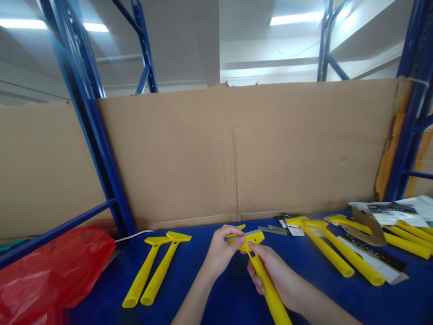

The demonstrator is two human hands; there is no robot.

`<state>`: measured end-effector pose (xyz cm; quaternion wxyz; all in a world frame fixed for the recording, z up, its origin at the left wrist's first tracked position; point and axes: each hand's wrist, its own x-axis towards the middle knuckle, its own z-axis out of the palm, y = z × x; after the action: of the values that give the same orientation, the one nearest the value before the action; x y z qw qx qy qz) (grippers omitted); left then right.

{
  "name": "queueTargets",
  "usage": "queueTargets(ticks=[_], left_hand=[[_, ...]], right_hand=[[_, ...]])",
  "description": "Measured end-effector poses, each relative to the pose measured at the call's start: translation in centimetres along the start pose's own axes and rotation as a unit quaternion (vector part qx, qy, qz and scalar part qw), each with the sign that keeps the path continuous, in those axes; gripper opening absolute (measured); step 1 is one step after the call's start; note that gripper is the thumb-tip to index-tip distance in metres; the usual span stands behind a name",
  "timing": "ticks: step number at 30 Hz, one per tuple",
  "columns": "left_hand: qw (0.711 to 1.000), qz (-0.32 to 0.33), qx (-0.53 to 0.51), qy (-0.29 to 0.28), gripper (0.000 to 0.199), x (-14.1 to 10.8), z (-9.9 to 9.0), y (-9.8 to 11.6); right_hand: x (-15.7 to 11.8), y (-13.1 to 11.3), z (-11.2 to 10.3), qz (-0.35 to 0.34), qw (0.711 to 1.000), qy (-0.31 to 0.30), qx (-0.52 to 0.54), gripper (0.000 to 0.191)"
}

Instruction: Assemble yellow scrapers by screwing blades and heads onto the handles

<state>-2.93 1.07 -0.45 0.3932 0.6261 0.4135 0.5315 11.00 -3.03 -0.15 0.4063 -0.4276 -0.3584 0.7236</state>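
Observation:
A yellow long-handled scraper [270, 289] is in front of me, its wide head up and its handle slanting down to the lower right. My right hand [272, 266] is closed around the neck and upper handle. At the left end of the head, my left hand [221, 250] pinches with thumb and fingers. A thin metallic strip, which looks like a blade, shows along the head's top edge; my left fingers partly cover that side. Just behind them a small yellow piece [241, 227] shows, mostly hidden. Loose flat metal blades [273, 230] lie on the blue tabletop beyond.
Two yellow scrapers [160, 268] lie at left, near a red plastic bag [61, 266]. On the right are more yellow scrapers [333, 248], printed packets [374, 255] and an opened cardboard box [368, 225]. A cardboard panel [237, 153] and blue rack posts [98, 149] stand behind the blue tabletop [189, 275].

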Motion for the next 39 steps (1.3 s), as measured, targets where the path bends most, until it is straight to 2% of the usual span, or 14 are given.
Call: queueTargets(ticks=[3,6,10,13,20,23,26,29,32,34,36,39], left_hand=[[0.999,0.006,0.03,0.013,0.017,0.0,0.1,0.0],[0.999,0.003,0.033,0.021,0.021,0.0,0.2,-0.4],[0.999,-0.006,0.029,0.02,0.029,0.2,0.3,-0.9],[1.0,-0.012,0.022,0.011,0.027,0.2,0.3,-0.7],[0.998,-0.051,-0.011,0.037,0.043,0.4,0.2,-0.1],[0.995,-0.072,-0.013,0.063,0.04,0.6,0.2,-0.6],[0.993,-0.096,0.003,0.068,0.026,0.5,0.5,-1.5],[0.993,-0.098,0.059,0.026,0.014,0.1,1.0,-2.2],[0.988,-0.027,0.137,-0.058,0.013,-0.8,1.7,-2.4],[0.976,0.012,0.187,-0.113,0.011,-1.4,2.2,-2.1],[0.961,0.043,0.237,-0.134,0.006,-1.9,2.7,-1.7],[0.951,0.065,0.245,-0.178,0.004,-2.3,3.1,-1.3]], right_hand=[[0.1,0.1,0.0,-0.007,1.0,0.019,-0.01,0.02],[0.1,0.1,0.0,-0.008,0.999,0.029,-0.014,0.018],[0.1,0.0,0.0,0.002,1.0,0.026,-0.017,0.017],[0.2,0.0,0.0,-0.011,1.0,0.022,-0.013,0.017],[0.6,-0.4,-0.5,-0.013,0.997,0.048,0.065,0.02],[0.8,-0.7,-0.6,-0.015,0.993,0.059,0.101,0.021],[0.7,-1.0,-0.7,-0.028,0.989,0.063,0.127,0.023],[0.6,-1.4,-0.8,-0.045,0.985,0.061,0.152,0.024],[0.5,-1.9,-1.1,-0.048,0.983,0.059,0.165,0.024],[0.5,-2.0,-1.2,-0.043,0.983,0.06,0.167,0.024],[0.6,-1.9,-1.2,-0.039,0.983,0.06,0.17,0.024],[0.8,-1.7,-1.3,-0.033,0.982,0.055,0.18,0.024]])
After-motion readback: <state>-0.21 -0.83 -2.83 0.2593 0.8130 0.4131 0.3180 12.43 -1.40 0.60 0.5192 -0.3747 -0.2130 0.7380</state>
